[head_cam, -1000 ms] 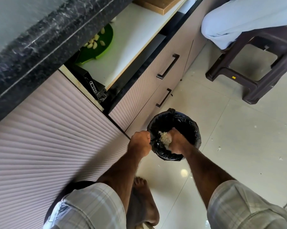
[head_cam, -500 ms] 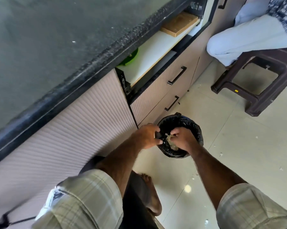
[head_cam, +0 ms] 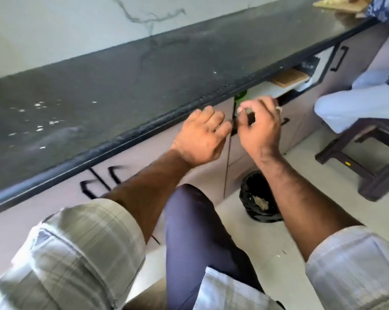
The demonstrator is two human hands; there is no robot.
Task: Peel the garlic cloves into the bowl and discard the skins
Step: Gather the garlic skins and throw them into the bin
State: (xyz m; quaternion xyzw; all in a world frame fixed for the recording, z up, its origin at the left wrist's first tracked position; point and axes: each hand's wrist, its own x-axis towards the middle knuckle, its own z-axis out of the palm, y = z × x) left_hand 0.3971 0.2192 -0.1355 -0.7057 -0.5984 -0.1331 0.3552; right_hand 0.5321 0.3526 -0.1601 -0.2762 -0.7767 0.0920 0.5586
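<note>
My left hand [head_cam: 202, 135] and my right hand [head_cam: 260, 126] are raised side by side in front of the dark countertop's edge. Their fingers are loosely curled and I see nothing held in either. Below them on the floor stands the small bin with a black liner [head_cam: 249, 193], with pale garlic skins [head_cam: 261, 201] lying inside. Only a sliver of the green bowl [head_cam: 241, 96] shows, under the counter edge on the pulled-out white shelf [head_cam: 269, 89]. The peeled cloves are hidden from here.
The black granite countertop [head_cam: 144, 86] runs across the view above the cabinet fronts [head_cam: 61, 198]. A wooden board [head_cam: 289, 78] lies on the shelf. A seated person's light trousers [head_cam: 350, 106] and a dark plastic stool [head_cam: 372, 157] are at the right.
Both hands have come up out of the bin to counter height. The view has tilted up from the floor, and the garlic skins stay in the bin.
</note>
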